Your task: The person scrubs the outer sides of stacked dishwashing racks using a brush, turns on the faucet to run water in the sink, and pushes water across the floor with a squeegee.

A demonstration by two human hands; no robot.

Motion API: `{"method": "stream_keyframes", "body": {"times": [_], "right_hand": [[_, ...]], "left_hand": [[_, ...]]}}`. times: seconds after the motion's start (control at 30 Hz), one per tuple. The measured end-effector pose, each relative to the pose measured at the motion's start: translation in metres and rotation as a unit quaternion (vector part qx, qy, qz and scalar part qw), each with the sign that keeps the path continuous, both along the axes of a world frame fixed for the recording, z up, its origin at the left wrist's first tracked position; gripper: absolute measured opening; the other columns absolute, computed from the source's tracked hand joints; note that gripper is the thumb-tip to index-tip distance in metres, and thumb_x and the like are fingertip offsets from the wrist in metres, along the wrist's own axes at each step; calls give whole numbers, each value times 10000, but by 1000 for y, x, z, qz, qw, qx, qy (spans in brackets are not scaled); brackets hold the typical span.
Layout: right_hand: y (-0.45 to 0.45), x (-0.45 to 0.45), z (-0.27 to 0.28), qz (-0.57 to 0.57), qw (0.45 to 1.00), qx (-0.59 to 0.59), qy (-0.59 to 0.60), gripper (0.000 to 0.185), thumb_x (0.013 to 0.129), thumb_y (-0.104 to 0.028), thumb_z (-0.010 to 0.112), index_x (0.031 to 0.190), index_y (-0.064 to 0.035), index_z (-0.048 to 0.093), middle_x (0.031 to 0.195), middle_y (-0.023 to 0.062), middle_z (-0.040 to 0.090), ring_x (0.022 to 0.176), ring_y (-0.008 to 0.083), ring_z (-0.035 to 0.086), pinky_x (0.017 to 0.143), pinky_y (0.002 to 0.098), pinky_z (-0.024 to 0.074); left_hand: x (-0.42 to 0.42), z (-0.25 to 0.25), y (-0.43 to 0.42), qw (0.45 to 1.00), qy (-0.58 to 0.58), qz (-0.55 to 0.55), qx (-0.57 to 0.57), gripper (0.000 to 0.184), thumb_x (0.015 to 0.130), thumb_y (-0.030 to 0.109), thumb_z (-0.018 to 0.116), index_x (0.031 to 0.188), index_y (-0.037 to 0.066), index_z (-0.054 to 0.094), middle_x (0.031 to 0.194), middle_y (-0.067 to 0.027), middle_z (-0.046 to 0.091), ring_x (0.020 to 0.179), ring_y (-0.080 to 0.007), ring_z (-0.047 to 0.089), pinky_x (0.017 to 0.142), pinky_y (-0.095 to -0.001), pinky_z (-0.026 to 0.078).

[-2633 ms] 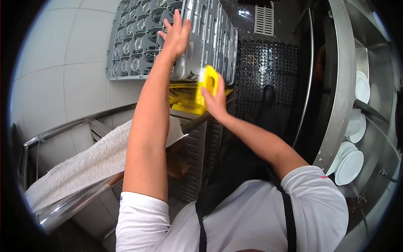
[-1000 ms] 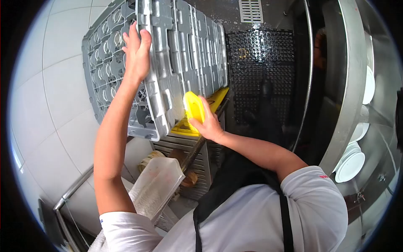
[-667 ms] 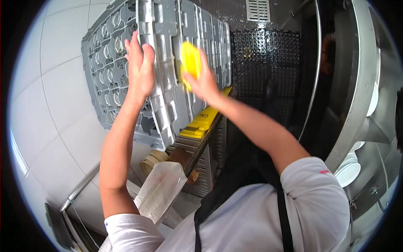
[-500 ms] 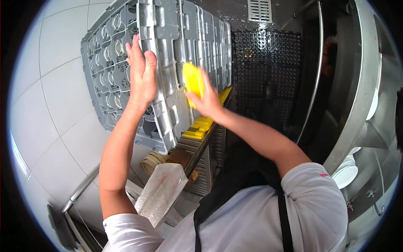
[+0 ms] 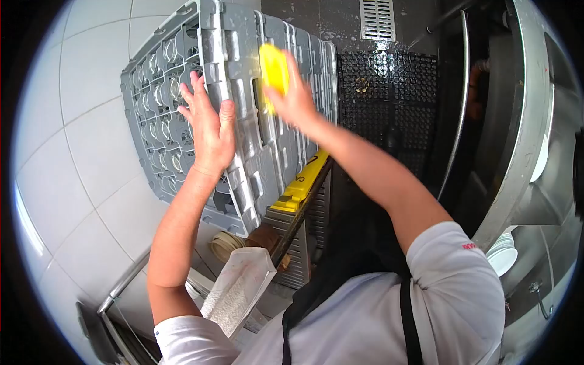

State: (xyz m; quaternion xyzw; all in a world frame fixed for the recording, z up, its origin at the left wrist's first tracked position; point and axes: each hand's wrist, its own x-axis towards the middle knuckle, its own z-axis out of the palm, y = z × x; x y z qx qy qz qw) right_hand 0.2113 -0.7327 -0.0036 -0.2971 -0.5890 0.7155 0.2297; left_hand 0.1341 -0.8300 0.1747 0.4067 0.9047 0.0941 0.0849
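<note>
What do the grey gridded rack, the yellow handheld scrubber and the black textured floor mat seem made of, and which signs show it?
Grey gridded rack: probably moulded plastic with a slight sheen; even colour, repeated ridges.
Yellow handheld scrubber: likely plastic, from its uniform bright colour; blur hides the finish.
Black textured floor mat: perhaps rubber, glossy where light glints off its bumps.

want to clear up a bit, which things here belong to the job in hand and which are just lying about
Likely in the job:
yellow scrubber, in the right hand
grey racks, the left hand at their edge

Apparently just lying about:
yellow sign
white plates
translucent tub
</note>
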Motion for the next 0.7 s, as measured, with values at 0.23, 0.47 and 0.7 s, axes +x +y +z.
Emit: {"method": "stream_keyframes", "body": {"times": [0.23, 0.47, 0.7], "right_hand": [[38, -19, 12, -1, 1000, -9, 8, 837, 881, -242, 711, 1540, -123, 211, 1068, 263, 703, 928, 446, 704, 834, 502, 581], [84, -67, 15, -33, 999, 42, -5, 807, 834, -289, 740, 1496, -156, 298, 949, 286, 701, 891, 485, 680, 750, 527, 565], [20, -12, -7, -27, 998, 39, 41, 834, 889, -280, 707, 1551, -127, 223, 1139, 267, 683, 1021, 434, 688, 875, 492, 570]], "left_hand": [[1, 3, 5, 1000, 8, 3, -6, 786, 1047, 513, 383, 1586, 6, 118, 1655, -204, 142, 1540, -408, -17, 1191, -593, -38], [1, 4, 8, 1000, 7, 6, -9, 803, 1037, 524, 403, 1590, 19, 115, 1657, -196, 143, 1538, -413, -16, 1191, -595, -33], [0, 2, 9, 1000, 18, 1, -11, 793, 1038, 498, 417, 1590, 20, 109, 1658, -192, 144, 1534, -431, -4, 1189, -610, -20]]}}
